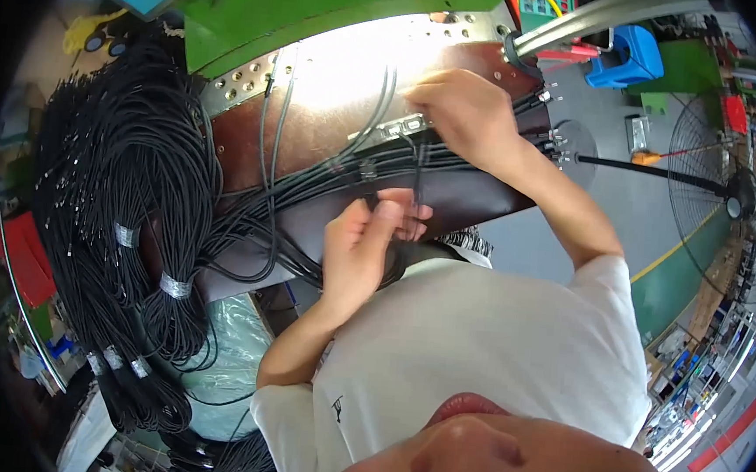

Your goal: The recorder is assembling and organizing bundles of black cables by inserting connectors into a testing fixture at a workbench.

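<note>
My left hand [358,250] is in front of the bench edge, its thumb and fingers closed around a thin black cable [418,173]. The fingertips are blurred. That cable runs up to a small metal fixture [403,125] with slots on the brown bench top. Beyond the fixture, my right hand [472,118] is curled with its fingers pointing left into the glare of the lamp. Whatever those fingers pinch is lost in the bright light. Between my hands, a row of black cables [311,183] lies along the bench, with metal-pinned plugs [553,145] at its right end.
Large bundles of black cables [155,159], bound with silvery tape [175,287], hang at the left. A green machine panel [341,14] stands behind the lit bench top [244,143]. To the right are a blue stool [631,59] and a caged floor fan [735,204].
</note>
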`<state>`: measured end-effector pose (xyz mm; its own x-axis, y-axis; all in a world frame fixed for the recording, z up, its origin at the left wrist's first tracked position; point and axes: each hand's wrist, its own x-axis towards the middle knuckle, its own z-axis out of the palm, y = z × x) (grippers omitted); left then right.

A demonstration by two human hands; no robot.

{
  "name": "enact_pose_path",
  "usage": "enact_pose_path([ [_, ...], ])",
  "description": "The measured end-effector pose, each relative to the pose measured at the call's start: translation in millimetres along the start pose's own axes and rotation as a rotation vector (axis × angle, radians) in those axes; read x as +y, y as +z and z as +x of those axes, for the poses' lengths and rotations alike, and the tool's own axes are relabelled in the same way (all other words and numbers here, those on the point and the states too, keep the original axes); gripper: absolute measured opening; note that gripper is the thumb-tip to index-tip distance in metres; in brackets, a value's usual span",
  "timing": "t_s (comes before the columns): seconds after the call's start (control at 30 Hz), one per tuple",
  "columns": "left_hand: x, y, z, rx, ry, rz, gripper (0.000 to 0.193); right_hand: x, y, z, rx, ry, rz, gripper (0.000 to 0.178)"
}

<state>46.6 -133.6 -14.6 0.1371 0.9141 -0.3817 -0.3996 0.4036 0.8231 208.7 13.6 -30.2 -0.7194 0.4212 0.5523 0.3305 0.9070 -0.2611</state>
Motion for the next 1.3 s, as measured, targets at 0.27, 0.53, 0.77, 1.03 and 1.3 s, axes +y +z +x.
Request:
enact_pose_path([
  [0.27, 12.2, -3.2, 8.6, 0.035, 0.065, -0.237, 0.029, -8.4, -0.3, -14.6, -0.182, 0.455, 0.305, 0.018],
  [0.53, 12.6, 4.5, 12.3, 0.005, -0.028, -0.35, 0.027, -16.3, -1.0, -17.2, -0.001, 0.362, 0.141, 0.012],
  [0.77, 24.4, 4.5, 14.3, -0.018, -0.142, -0.254, 0.028, -9.8, -13.1, -20.5, -0.02, 0.207, 0.047, 0.022],
  [1.03, 47.2, 2.2, 12.2, -0.174, -0.103, 0.316, 0.026, 6.0, -50.6, -15.7, 0.02, -0.015, -0.232, 0.022],
  [1.3, 54.3, 9.0, 15.4, -0.102, -0.067, 0.321, 0.029, 7.5, -10.5, -45.2, 0.026, 0.496, 0.29, 0.011],
])
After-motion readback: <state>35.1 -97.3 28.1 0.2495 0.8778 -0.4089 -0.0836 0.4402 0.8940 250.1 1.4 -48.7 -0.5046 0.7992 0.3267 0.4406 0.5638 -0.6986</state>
